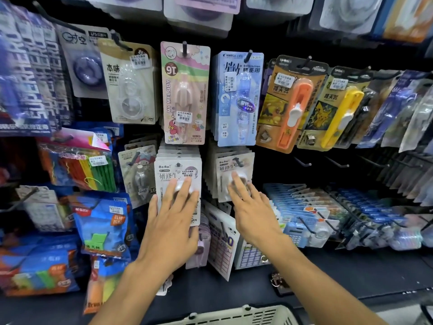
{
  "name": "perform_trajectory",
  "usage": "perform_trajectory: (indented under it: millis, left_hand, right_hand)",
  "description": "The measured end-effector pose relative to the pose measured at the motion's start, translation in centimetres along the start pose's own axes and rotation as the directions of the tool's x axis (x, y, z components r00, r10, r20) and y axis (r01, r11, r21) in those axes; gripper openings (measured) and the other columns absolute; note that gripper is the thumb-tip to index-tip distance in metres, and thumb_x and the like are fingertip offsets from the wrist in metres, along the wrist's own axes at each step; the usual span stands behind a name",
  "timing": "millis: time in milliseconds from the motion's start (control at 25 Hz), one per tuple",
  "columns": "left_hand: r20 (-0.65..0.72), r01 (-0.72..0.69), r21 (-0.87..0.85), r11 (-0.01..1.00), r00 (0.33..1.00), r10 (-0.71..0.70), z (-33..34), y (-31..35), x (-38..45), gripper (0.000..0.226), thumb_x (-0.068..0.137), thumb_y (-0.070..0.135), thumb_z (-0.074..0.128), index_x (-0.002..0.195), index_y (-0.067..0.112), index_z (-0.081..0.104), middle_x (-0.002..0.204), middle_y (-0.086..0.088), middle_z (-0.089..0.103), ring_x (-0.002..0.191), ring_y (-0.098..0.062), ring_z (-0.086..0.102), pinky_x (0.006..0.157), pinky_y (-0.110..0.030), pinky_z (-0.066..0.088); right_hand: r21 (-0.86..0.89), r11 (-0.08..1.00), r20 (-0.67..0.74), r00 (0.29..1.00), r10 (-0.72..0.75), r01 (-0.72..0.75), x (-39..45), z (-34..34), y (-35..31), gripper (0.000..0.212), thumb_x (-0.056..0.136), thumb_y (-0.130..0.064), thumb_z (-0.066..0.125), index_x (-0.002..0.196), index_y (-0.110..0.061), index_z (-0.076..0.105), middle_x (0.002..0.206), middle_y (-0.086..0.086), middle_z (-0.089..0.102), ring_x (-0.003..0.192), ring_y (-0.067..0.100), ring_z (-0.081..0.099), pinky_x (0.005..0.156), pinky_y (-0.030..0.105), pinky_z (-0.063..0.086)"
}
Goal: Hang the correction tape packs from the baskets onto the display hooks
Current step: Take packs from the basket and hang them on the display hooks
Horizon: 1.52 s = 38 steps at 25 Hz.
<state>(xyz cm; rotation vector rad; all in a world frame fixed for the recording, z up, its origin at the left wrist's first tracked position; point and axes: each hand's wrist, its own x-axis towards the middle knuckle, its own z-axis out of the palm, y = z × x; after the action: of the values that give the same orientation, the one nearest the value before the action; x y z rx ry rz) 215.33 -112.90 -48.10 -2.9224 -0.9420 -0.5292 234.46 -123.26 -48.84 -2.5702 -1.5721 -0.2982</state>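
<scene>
Two stacks of white BoBo correction tape packs hang on hooks in the middle of the display. My left hand (172, 215) lies flat with straight fingers against the front of the left stack (178, 171). My right hand (251, 206) reaches out with straight fingers, and its fingertips touch the front pack of the right stack (235, 168). Neither hand holds a pack. A beige plastic basket (236, 314) shows its rim at the bottom edge, and what lies in it is hidden.
Above hang a pink My Melody pack (185, 92) and a blue pack (237, 97). Bare black hooks (337, 163) stick out to the right of the right stack. Blue packs (304, 207) fill the hooks lower right. Coloured bags (103, 228) hang at the left.
</scene>
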Motion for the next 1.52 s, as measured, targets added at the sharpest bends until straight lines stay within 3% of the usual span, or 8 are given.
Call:
perform_trajectory:
  millis: [400, 560, 680, 880, 1040, 1160, 1320, 1520]
  left_hand:
    - [-0.049, -0.062, -0.034, 0.998, 0.997, 0.060, 0.7, -1.0, -1.3, 0.081, 0.097, 0.038, 0.049, 0.164, 0.029, 0.004, 0.160, 0.013, -0.037, 0.152, -0.019, -0.031, 0.122, -0.046, -0.014]
    - [-0.153, -0.062, -0.052, 0.997, 0.987, 0.053, 3.5, 0.5, -4.9, 0.076, 0.086, 0.023, 0.059, 0.158, 0.015, 0.035, 0.171, -0.010, 0.016, 0.157, -0.036, 0.015, 0.123, -0.058, 0.013]
    - [0.189, 0.002, -0.171, 0.985, 0.982, 0.030, 9.8, 1.9, -10.4, 0.055, 0.087, 0.019, 0.060, 0.142, 0.016, 0.052, 0.147, -0.011, 0.052, 0.135, -0.035, 0.047, 0.110, -0.047, 0.038]
    - [0.793, 0.162, -0.066, 0.984, 0.607, -0.047, 19.9, 2.2, -22.4, 0.042, 0.093, 0.016, 0.057, 0.135, 0.020, 0.056, 0.133, -0.008, 0.064, 0.120, -0.029, 0.061, 0.095, -0.041, 0.050]
    - [0.922, 0.078, -0.054, 0.995, 0.386, 0.020, 24.3, 2.8, -26.6, 0.056, 0.093, 0.022, 0.062, 0.146, 0.016, 0.044, 0.140, -0.010, 0.053, 0.128, -0.031, 0.051, 0.101, -0.042, 0.046]
    - [0.918, 0.175, -0.078, 0.982, 0.396, 0.002, 26.1, 3.1, -26.9, 0.068, 0.090, 0.022, 0.065, 0.152, 0.019, 0.037, 0.144, -0.008, 0.049, 0.130, -0.029, 0.047, 0.102, -0.042, 0.046]
    - [0.843, 0.317, -0.230, 0.920, 0.537, 0.026, 26.8, 3.3, -24.6, 0.080, 0.081, 0.038, 0.078, 0.151, 0.025, 0.042, 0.146, -0.001, 0.052, 0.134, -0.026, 0.046, 0.107, -0.039, 0.040]
    - [0.720, 0.317, -0.306, 0.898, 0.694, 0.001, 26.2, 4.0, -21.3, 0.036, 0.085, 0.052, 0.073, 0.112, 0.028, 0.071, 0.099, -0.001, 0.075, 0.092, -0.022, 0.070, 0.076, -0.033, 0.052]
  right_hand:
    - [0.187, 0.977, 0.034, 0.993, -0.111, 0.103, 3.3, 0.1, -1.0, 0.077, 0.096, -0.014, 0.050, 0.162, -0.025, 0.011, 0.170, -0.002, -0.009, 0.154, 0.032, 0.014, 0.118, 0.049, 0.032]
    - [0.500, 0.865, 0.095, 0.995, -0.008, -0.041, -8.1, 8.4, -2.5, 0.063, 0.097, -0.015, 0.055, 0.157, -0.021, 0.034, 0.169, -0.002, 0.016, 0.142, 0.023, 0.041, 0.109, 0.037, 0.041]
    - [0.515, 0.777, 0.360, 0.914, 0.187, -0.362, -19.4, 17.2, -3.7, 0.048, 0.096, -0.011, 0.057, 0.144, -0.016, 0.052, 0.151, 0.003, 0.050, 0.129, 0.024, 0.057, 0.102, 0.033, 0.045]
    - [0.331, 0.733, 0.818, 0.568, 0.090, -0.594, -27.6, 25.8, -5.7, 0.050, 0.091, -0.022, 0.067, 0.139, -0.015, 0.055, 0.141, 0.007, 0.059, 0.126, 0.024, 0.057, 0.095, 0.027, 0.045]
    - [0.147, 0.989, 0.785, 0.610, -0.108, -0.014, -27.6, 28.1, -4.0, 0.083, 0.083, -0.018, 0.073, 0.155, -0.025, 0.031, 0.163, 0.005, 0.026, 0.149, 0.030, 0.024, 0.117, 0.048, 0.028]
    - [0.130, 0.976, 0.746, 0.631, -0.213, 0.177, -28.1, 28.6, -3.5, 0.077, 0.086, -0.005, 0.065, 0.153, -0.022, 0.031, 0.166, 0.007, 0.018, 0.151, 0.031, 0.020, 0.119, 0.051, 0.024]
    - [0.181, 0.977, 0.670, 0.712, -0.209, 0.115, -25.0, 27.0, -3.1, 0.034, 0.099, -0.029, 0.056, 0.133, -0.025, 0.059, 0.127, 0.003, 0.067, 0.111, 0.025, 0.062, 0.099, 0.035, 0.042]
    - [0.547, 0.835, 0.466, 0.851, -0.240, -0.065, -20.9, 24.7, -3.4, 0.023, 0.087, -0.036, 0.075, 0.106, -0.025, 0.073, 0.097, 0.001, 0.077, 0.095, 0.025, 0.068, 0.087, 0.032, 0.042]
